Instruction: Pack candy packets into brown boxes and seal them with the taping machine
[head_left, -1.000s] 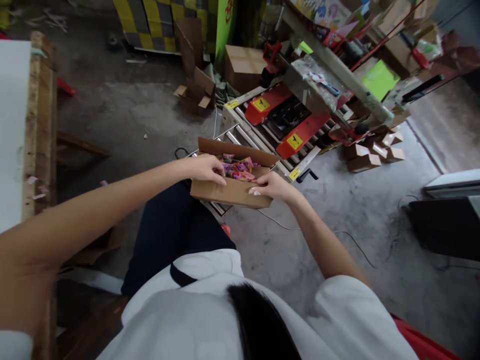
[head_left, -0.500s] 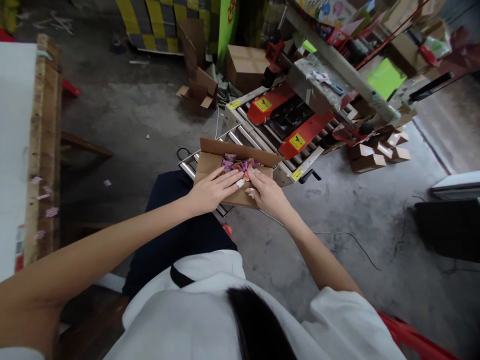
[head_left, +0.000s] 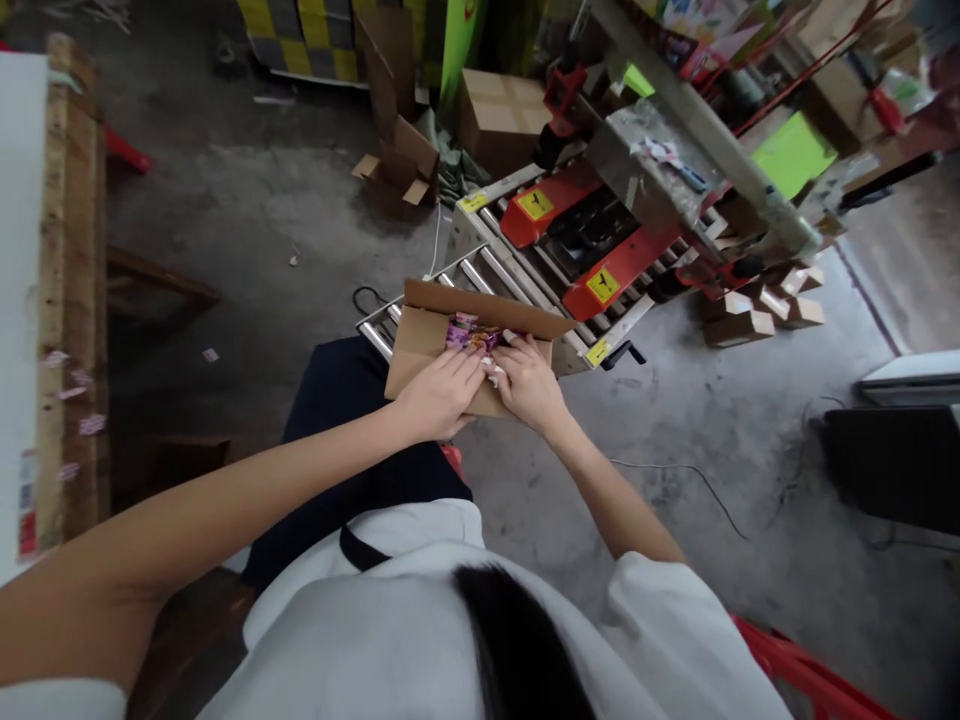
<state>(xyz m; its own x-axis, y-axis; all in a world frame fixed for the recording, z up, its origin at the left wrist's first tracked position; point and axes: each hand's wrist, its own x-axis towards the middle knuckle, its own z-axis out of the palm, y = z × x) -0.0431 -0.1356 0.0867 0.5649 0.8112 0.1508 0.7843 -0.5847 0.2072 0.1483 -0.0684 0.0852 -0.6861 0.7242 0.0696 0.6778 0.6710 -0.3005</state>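
Observation:
An open cardboard box [head_left: 416, 345] rests on the near end of a roller conveyor, its far flap raised. Inside lie small shiny packets [head_left: 466, 332] in purple and orange wrappers. My left hand [head_left: 442, 388] lies over the box's near side, fingers stretched onto the packets and thumb low by the near flap. Beside it my right hand [head_left: 531, 378] reaches into the box, its fingers spread and bent over the packets. White wrapping shows on some fingertips. Neither hand visibly grips a packet.
The roller conveyor [head_left: 480, 275] leads to a carton-sealing machine with red side guides [head_left: 600, 285]. Small cartons [head_left: 739, 328] lie on the floor at right. Left stands a wooden-edged table [head_left: 71, 300]. An open carton [head_left: 401, 175] is beyond, and a cable [head_left: 697, 468] crosses the floor.
My left hand has drawn back toward the near edge of the box. My right hand's fingers have reached farther in over the packets. The camera view has shifted slightly.

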